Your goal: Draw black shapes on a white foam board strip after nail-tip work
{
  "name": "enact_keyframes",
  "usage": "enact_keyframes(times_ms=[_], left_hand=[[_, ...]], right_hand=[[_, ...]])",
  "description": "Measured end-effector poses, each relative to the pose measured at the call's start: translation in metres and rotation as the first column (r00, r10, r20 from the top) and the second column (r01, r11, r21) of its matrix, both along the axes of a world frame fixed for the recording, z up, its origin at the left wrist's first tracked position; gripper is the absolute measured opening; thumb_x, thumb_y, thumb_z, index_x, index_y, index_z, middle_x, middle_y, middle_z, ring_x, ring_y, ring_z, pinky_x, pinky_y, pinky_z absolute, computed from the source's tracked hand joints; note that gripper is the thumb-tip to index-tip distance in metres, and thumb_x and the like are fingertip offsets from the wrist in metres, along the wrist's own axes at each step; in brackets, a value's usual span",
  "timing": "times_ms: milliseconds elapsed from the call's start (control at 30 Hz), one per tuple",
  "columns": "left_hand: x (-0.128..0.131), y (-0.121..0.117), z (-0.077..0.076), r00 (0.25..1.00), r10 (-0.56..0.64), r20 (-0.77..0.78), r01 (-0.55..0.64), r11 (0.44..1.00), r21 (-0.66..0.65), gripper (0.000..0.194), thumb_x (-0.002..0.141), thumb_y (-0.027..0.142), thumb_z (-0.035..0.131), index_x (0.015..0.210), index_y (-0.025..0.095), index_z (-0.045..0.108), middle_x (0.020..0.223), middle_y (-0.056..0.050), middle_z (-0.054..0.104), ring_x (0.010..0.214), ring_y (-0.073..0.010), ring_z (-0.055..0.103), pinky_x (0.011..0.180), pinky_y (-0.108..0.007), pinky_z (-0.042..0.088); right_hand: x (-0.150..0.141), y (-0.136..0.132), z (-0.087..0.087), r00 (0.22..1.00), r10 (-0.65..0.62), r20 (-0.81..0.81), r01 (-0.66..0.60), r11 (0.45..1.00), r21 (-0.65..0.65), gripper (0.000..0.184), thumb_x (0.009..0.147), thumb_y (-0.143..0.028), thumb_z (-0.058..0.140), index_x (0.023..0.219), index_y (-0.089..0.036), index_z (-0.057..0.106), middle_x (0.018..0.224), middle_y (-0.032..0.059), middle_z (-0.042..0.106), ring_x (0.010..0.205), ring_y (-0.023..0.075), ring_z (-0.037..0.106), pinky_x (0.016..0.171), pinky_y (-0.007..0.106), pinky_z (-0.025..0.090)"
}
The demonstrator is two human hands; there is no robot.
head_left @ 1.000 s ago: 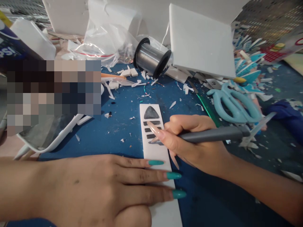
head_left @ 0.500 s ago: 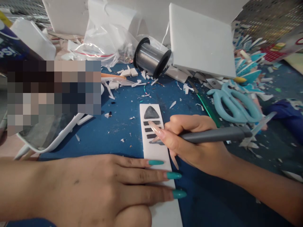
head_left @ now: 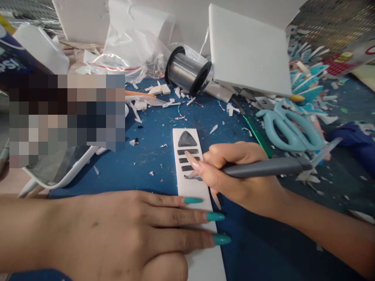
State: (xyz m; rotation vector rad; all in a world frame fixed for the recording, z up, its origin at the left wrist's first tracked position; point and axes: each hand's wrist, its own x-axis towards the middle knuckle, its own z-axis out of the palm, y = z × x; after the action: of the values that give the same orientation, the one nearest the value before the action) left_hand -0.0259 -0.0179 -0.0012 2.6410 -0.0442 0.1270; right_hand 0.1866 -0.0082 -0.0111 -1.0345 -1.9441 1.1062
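Note:
A long white strip [head_left: 197, 193] lies on the blue tabletop, marked near its far end with a dark rounded triangle [head_left: 187, 139] and several dark bars. Across its near part rests my left hand [head_left: 140, 230], palm down with the fingers stretched out and teal nails past the strip's right edge. My right hand [head_left: 234, 171] pinches a dark grey pen [head_left: 263, 168] between thumb and fingers. The pen's tip touches the strip just below the lowest full bar, at a thin dark mark. My right thumb partly covers the bars.
Blue-handled scissors [head_left: 290, 127] and a green-handled tool [head_left: 258, 134] lie to the right. Behind stand a wire spool [head_left: 188, 71], a white board [head_left: 250, 50] and a clear plastic bag [head_left: 131, 50]. A white-rimmed tray-like object [head_left: 58, 171] sits left. White scraps litter the table.
The dark mark at the pen tip looks slightly thicker. Both hands stay almost in the same place, the left still flat on the strip and the right still gripping the pen.

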Motion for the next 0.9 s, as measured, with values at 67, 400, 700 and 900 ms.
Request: enact_keyframes(times_ms=[67,400,700,900], left_hand=[[0.003,0.002,0.004,0.999,-0.027,-0.047,0.027,1.000,0.007,0.027,0.092,0.030,0.045,0.089,0.018,0.069,0.143,-0.002,0.043,0.135,-0.0172,0.037,0.115,-0.028,0.029],[0.002,0.001,0.004,0.998,-0.034,-0.044,0.035,0.999,0.006,0.028,0.093,0.029,0.043,0.091,0.018,0.069,0.145,-0.003,0.040,0.138,-0.0179,0.033,0.117,-0.031,0.026],[0.007,0.006,0.010,0.989,-0.075,-0.125,0.077,0.997,0.009,0.030,0.092,0.031,0.043,0.091,0.018,0.070,0.146,-0.003,0.038,0.138,-0.0182,0.032,0.116,-0.030,0.028],[0.008,0.009,0.013,0.996,-0.037,-0.085,0.029,0.996,-0.090,0.027,0.089,0.030,0.047,0.095,0.018,0.070,0.139,-0.002,0.048,0.133,-0.0188,0.041,0.112,-0.028,0.036]], right_hand=[[0.001,0.000,0.000,1.000,0.008,0.011,-0.007,1.000,-0.015,0.044,0.084,-0.011,0.056,0.054,-0.020,0.025,0.046,-0.0086,0.033,0.039,0.0041,0.033,0.042,0.023,0.032],[0.001,0.001,0.001,0.998,0.041,0.040,-0.041,0.999,0.006,0.047,0.083,-0.011,0.056,0.055,-0.019,0.020,0.047,-0.0087,0.027,0.041,0.0028,0.025,0.038,0.019,0.025],[0.000,-0.001,0.002,1.000,-0.001,-0.023,0.000,0.999,-0.035,0.044,0.086,-0.013,0.056,0.056,-0.020,0.025,0.047,-0.0090,0.029,0.039,0.0030,0.032,0.037,0.019,0.027],[-0.001,-0.002,0.002,1.000,-0.016,0.009,0.016,1.000,-0.025,0.043,0.087,-0.014,0.055,0.055,-0.020,0.027,0.047,-0.0084,0.032,0.040,0.0033,0.034,0.037,0.019,0.028]])
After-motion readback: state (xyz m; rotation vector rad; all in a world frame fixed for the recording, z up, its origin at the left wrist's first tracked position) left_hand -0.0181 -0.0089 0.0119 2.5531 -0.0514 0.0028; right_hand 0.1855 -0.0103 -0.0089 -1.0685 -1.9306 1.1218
